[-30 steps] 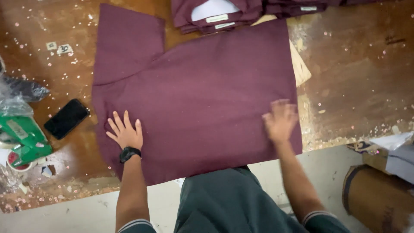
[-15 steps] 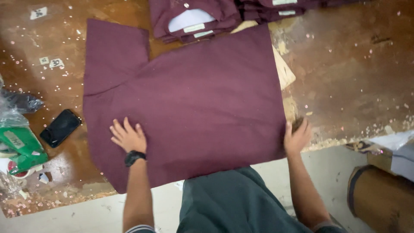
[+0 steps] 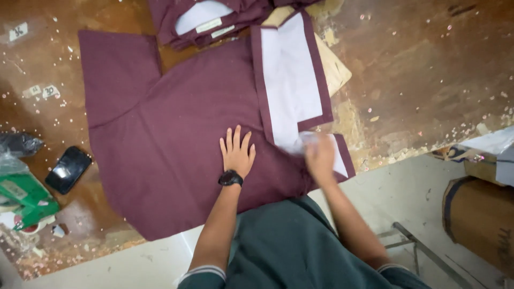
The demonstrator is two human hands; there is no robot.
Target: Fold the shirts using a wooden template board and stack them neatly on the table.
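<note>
A maroon garment [image 3: 176,139] lies spread flat on a worn brown table [image 3: 428,69]. Its right side is turned over toward the middle and shows a white panel [image 3: 292,80] framed in maroon. My left hand [image 3: 236,151], with a black watch on the wrist, presses flat on the cloth near the middle, fingers apart. My right hand [image 3: 320,156] is blurred at the lower end of the turned-over flap and appears closed on its edge.
A stack of folded maroon garments [image 3: 209,18] sits at the table's far edge, with a cardboard piece [image 3: 334,67] beside it. A black phone [image 3: 68,169], a green packet [image 3: 24,195] and paper tags [image 3: 42,91] lie at the left. A brown drum [image 3: 479,219] stands at the right.
My right hand has carried the garment's right side over toward the middle, baring the white panel. My left hand has slid from the left part to the centre of the cloth.
</note>
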